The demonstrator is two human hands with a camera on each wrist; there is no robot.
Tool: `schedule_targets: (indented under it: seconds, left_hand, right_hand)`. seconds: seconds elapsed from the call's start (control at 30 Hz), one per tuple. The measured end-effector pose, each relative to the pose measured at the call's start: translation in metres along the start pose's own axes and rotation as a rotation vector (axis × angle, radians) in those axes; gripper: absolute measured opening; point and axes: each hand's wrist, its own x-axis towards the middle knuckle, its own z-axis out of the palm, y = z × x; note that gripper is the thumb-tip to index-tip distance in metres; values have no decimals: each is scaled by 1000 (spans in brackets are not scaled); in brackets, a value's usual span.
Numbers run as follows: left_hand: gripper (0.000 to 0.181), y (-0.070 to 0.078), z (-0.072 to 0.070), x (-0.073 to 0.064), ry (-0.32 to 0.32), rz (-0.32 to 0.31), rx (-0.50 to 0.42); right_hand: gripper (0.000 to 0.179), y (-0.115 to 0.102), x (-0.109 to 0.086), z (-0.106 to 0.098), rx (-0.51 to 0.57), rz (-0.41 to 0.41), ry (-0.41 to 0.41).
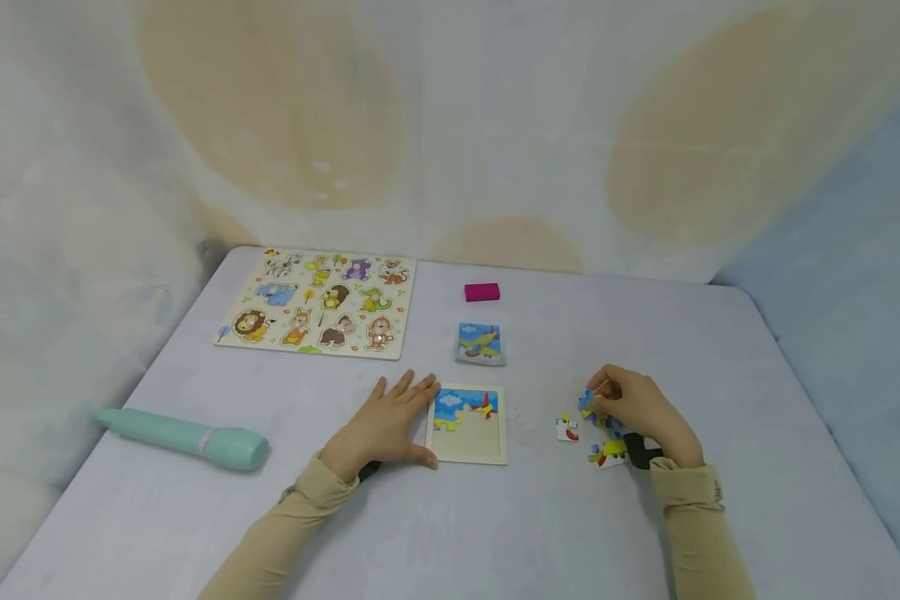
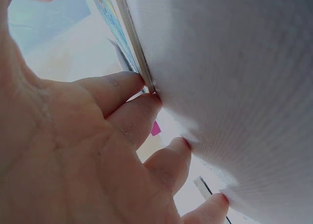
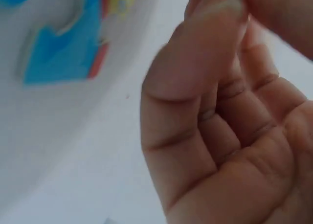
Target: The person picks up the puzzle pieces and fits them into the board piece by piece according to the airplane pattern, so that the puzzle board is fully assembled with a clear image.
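A square jigsaw tray [image 1: 474,442] lies in front of me, its upper part filled with blue, red and yellow pieces. My left hand [image 1: 390,425] is spread flat at the tray's left side, thumb and fingertips at its frame; in the left wrist view the fingertips meet the tray's edge [image 2: 136,48]. To the right, my right hand [image 1: 641,408] pinches a blue jigsaw piece [image 1: 587,401] between thumb and index finger, over several loose pieces. Near it lie a white-and-red piece [image 1: 567,431] and a yellow piece [image 1: 613,449]. A blue piece [image 3: 61,57] shows blurred in the right wrist view.
Behind the tray is a small picture packet [image 1: 480,343] showing an airplane, with a magenta block [image 1: 482,292] farther back. An animal puzzle board [image 1: 315,304] occupies the back left. A mint-green microphone-shaped object [image 1: 183,435] lies at the left.
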Motion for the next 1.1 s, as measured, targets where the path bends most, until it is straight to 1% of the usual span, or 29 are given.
schedule_targets:
  seconds: [0.07,0.17,0.27,0.33,0.5,0.63,0.73,0.8,0.87,1.03,1.1]
  left_hand:
    - [112,0,-1,0,-2,0,3]
    - [112,1,-1,1,1,1,2]
    - [112,1,-1,2,-2,0,0]
    - [112,1,0,2,-2,-1,-3]
    - [112,1,0,1,-4,-3,3]
    - [112,0,1,1,3,1,-3]
    - [112,0,2,0,3,7,-13]
    - [111,0,3,0,6,14,-20]
    - [111,-1,3,0,11,21,-18]
    - [110,0,1,1,14,18,-7]
    - [110,0,-1,1,13,16,-8]
  right_hand:
    - [17,-3,1,0,17,-23,-7]
    - [17,-11,3,0,38,-48,-41]
    - [13,-20,5,2,39,-64,-97]
    - [14,-27,7,7,55,-76,-148]
    - [13,-52,24,29,123,-120,-265]
    - [9,-75,43,50,147,-156,-313]
    - [8,-88,54,64,178,-158,-348]
    - [7,-94,60,71,189,-150,-353]
    - [6,-99,63,77,177,-145,-336]
    - [9,-108,67,88,107,-150,-262]
    - [11,-110,68,91,95,-143,-238]
